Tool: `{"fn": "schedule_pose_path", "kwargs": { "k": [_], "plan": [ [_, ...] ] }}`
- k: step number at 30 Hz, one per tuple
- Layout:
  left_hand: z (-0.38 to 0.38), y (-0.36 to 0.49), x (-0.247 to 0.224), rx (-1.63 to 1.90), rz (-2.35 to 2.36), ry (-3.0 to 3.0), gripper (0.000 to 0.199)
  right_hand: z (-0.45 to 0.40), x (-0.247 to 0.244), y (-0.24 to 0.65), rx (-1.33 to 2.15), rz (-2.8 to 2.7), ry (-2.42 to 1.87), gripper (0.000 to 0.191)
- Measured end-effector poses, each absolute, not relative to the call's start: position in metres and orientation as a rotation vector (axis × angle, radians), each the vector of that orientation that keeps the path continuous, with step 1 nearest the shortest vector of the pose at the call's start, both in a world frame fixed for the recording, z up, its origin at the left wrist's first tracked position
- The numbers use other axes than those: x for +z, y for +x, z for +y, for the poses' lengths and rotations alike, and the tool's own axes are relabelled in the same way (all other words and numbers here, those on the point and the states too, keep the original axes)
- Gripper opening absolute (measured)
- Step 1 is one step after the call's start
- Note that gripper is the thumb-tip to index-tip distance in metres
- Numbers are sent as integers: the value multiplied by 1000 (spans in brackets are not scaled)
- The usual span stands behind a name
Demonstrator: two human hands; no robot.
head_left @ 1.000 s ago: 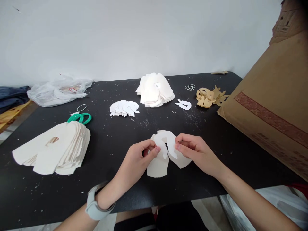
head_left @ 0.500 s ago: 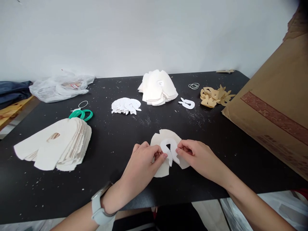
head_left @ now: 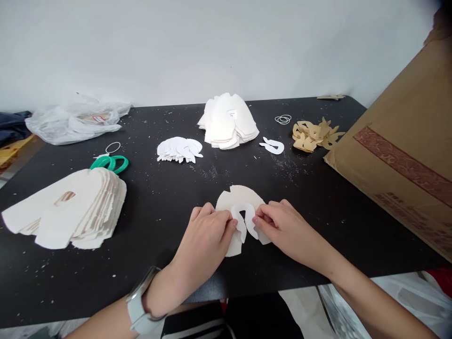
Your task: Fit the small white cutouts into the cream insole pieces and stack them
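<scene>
Both hands' fingers (head_left: 231,221) pinch the white U-shaped piece (head_left: 243,207) at its sides.

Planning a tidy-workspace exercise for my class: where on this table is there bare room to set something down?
Black table shows between the cream stack and left hand, and between right hand and cardboard box. It is crowded where green loops meet the stack, and where tan cutouts lie by the box.

Workshop-type rm – cut-piece stacks (head_left: 230,121), ctn (head_left: 395,155)
</scene>
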State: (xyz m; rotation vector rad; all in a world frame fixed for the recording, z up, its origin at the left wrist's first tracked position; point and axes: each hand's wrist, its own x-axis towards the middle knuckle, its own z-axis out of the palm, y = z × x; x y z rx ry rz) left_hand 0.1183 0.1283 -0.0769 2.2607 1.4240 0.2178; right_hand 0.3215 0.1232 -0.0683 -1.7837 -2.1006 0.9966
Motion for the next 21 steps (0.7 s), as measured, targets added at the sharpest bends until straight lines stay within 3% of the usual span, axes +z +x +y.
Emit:
{"fn": "schedule_pose_path", "kwargs": {
  "k": [21],
  "plan": [
    [133,118,-82,140,1453,2439,32,126,-72,319,846,-2207,-1676,29]
  ]
}}
